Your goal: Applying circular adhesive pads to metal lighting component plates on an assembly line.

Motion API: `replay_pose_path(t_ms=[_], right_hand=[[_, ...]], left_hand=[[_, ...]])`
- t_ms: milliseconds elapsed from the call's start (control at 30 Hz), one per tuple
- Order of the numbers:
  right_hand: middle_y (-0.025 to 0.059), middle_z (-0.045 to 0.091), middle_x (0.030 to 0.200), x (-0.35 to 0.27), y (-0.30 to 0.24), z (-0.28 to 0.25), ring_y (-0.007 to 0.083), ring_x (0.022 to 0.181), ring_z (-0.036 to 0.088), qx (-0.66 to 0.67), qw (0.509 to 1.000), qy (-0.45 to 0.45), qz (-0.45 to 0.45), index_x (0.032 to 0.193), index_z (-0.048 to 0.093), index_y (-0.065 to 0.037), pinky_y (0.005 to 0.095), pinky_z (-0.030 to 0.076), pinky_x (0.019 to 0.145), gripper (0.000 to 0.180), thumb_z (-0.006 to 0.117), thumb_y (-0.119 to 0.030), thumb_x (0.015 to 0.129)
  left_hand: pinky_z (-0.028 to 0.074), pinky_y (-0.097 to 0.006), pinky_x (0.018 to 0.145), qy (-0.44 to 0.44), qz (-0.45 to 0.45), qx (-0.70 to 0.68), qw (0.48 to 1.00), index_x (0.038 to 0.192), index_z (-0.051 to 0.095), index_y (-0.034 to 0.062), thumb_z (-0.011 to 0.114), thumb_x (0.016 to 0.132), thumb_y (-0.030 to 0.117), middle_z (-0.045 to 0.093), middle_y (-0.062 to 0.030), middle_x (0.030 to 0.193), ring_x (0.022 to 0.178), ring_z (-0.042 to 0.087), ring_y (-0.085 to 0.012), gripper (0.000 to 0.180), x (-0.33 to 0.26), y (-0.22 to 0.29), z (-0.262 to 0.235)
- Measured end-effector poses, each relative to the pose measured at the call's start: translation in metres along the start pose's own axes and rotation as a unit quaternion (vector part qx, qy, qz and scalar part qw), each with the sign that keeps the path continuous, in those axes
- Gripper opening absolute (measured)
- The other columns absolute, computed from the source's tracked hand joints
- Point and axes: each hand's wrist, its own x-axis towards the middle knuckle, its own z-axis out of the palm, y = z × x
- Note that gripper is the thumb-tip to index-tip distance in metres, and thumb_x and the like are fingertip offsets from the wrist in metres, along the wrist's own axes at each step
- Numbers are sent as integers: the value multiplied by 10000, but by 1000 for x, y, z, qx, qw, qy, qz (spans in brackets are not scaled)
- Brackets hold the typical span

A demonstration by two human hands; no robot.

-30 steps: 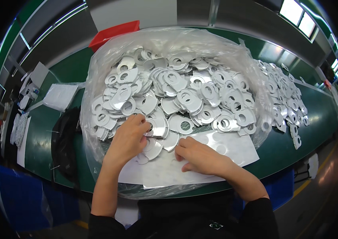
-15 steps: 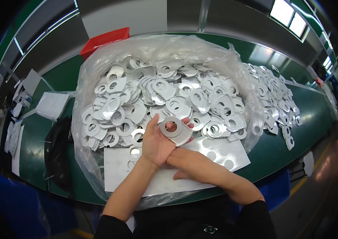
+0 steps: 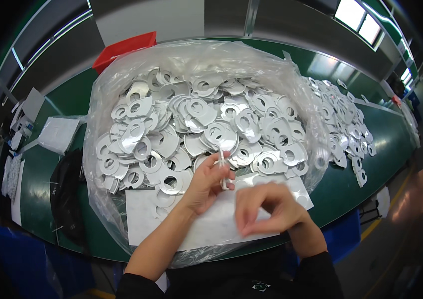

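Note:
My left hand [image 3: 207, 182] grips a flat silver metal plate [image 3: 223, 172], turned so that its thin edge faces up. Earlier its round hole showed. To the right of it, over the white sheet [image 3: 206, 231], hovers my right hand [image 3: 269, 207], its fingers bent and smeared by motion. Whether anything is between those fingers cannot be made out. Just beyond both hands lies a big heap of similar silver plates with round holes [image 3: 201, 112], inside a clear plastic bag [image 3: 211, 57] opened out on the table.
More silver plates [image 3: 343, 117] are spread on the green table [image 3: 388, 142] to the right. A red bin [image 3: 124, 51] stands behind the bag. On the left are a white wrapped packet [image 3: 59, 133] and a black bag [image 3: 68, 192].
My left hand has tilted the plate from face-up to edge-on. My right hand has moved away from the left wrist, to the right, and its fingers have curled.

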Motion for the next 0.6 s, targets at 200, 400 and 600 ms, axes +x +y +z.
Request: replay_pose_path(t_ms=[200,400,600], right_hand=[[57,603,883,4,24,-27,98,806,584,-24,940,341,16,934,513,-18,240,484,727,158,628,36,840],[19,592,857,11,44,-25,48,684,529,-85,929,347,99,970,538,-25,180,428,536,178,655,-83,850],[5,569,818,10,53,-29,36,664,506,-84,933,324,128,970,526,-28,173,414,500,173,642,-86,856]], left_hand=[[559,-333,779,58,9,55,997,904,401,112,719,768,9,632,-131,982,958,639,-225,361,-4,1,17],[518,-395,821,1,-23,-8,1000,1289,428,74,178,975,550,562,-119,1204,1090,575,-260,623,-4,-1,12],[471,-315,681,-22,-9,3,1000,1221,487,74,121,962,588,592,-85,1130,977,605,-224,681,-3,-4,13]])
